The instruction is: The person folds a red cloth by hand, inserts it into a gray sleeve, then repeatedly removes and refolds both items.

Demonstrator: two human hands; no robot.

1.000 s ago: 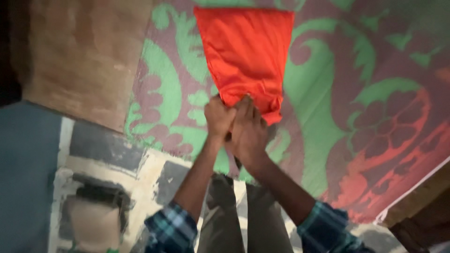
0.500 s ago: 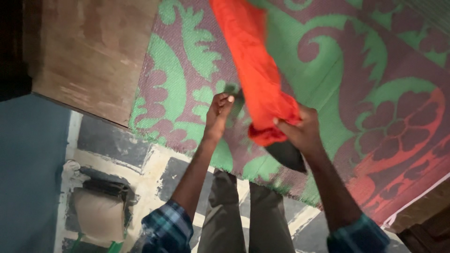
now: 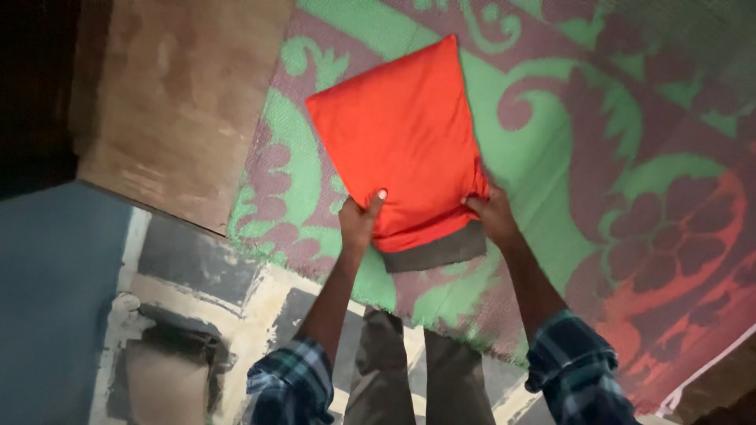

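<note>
Left hand [image 3: 358, 220] and right hand [image 3: 492, 216] each close a grip on the orange pillowcase [image 3: 398, 145], dark pillow [image 3: 437, 250] protruding, above the mat's [image 3: 567, 157] near edge

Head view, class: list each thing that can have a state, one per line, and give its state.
Orange cover: pulled most of the way over a pillow.
Dark pillow end: sticking out, uncovered.
Left hand: grip closed on the cover's open edge.
Right hand: grip closed on the cover's edge.
Patterned mat: spread flat.

Orange cover [image 3: 402, 138] looks like smooth, slightly shiny cloth; the mat [image 3: 598, 157] is coarse woven plastic, board [image 3: 177, 102] matt wood.
</note>
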